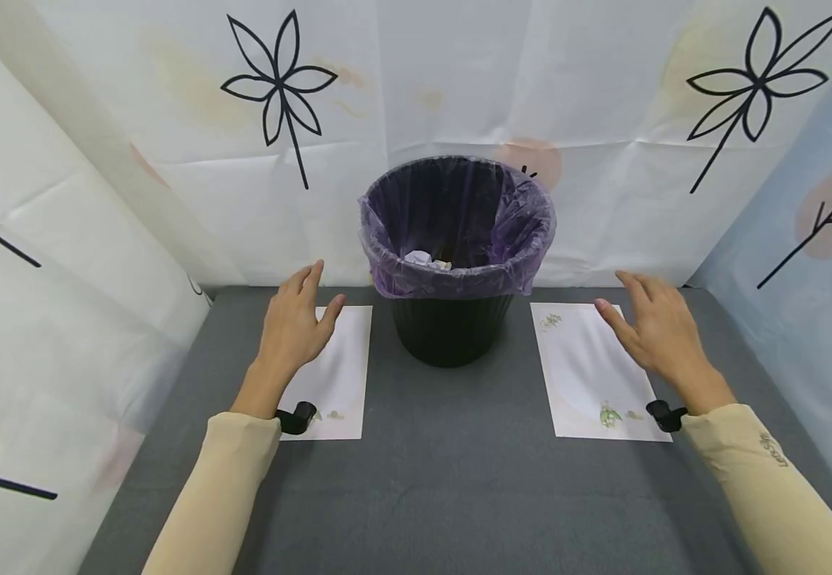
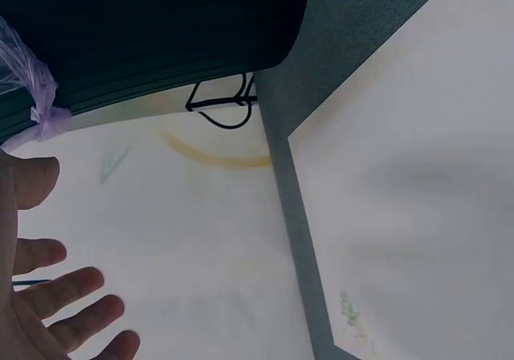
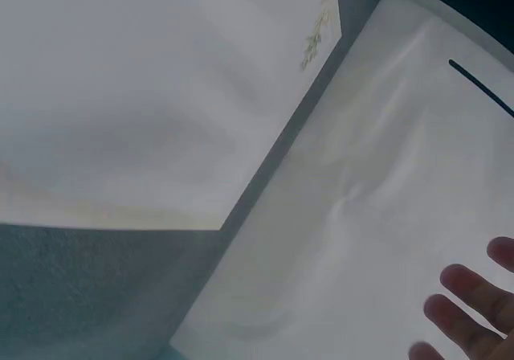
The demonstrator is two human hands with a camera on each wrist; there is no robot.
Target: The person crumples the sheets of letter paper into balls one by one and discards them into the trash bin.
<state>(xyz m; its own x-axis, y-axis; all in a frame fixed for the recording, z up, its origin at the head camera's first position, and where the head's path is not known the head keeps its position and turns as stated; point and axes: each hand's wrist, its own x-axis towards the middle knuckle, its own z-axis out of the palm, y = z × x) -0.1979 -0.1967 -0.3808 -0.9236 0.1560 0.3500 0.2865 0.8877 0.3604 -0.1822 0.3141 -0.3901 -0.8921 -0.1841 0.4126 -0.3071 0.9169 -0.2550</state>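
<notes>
Bin [image 1: 452, 331] at my 12, purple liner [image 1: 459, 281] fitted, scraps [image 1: 418, 257] inside, cloth backdrop [image 1: 445, 88] just behind. Left hand [image 1: 295, 323] at 11, right hand [image 1: 655, 326] between 1 and 2; I see both empty, relaxed. They partly block left sheet [image 1: 344, 371] and right sheet [image 1: 580, 367] respectively.

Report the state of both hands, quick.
Left hand: open, holding nothing.
Right hand: open, holding nothing.
</notes>
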